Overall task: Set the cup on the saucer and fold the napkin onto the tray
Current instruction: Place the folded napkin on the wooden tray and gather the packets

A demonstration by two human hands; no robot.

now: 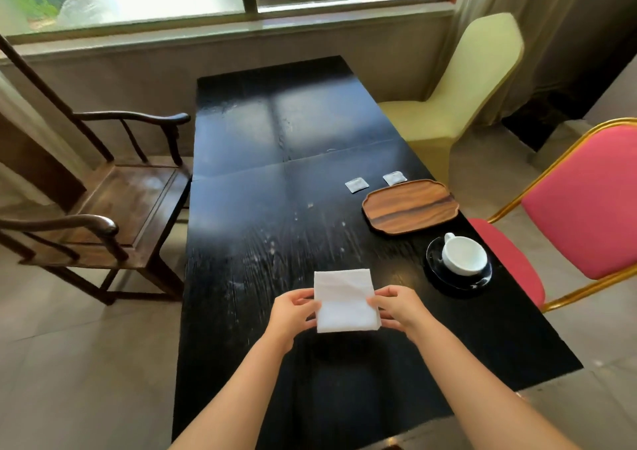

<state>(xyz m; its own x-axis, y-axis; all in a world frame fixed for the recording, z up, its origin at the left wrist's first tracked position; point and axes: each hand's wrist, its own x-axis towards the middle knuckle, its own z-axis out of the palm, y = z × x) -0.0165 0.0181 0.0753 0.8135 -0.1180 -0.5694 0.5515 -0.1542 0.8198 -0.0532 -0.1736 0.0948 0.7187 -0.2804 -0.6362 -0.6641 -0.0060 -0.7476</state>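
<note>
A white napkin (344, 299) is held over the near middle of the black table (275, 208), folded with one flap lying over its lower half. My left hand (293, 311) pinches its left edge and my right hand (396, 308) pinches its right edge. A white cup (463, 255) stands upright on a black saucer (444, 280) at the table's right edge, handle pointing away from me. Beyond it lies a bare wooden tray (410, 205).
Two small grey sachets (356, 185) (394, 177) lie just behind the tray. A dark wooden armchair (113, 208) stands left of the table. A pink chair (582, 201) and a pale yellow covered chair (465, 87) stand to the right.
</note>
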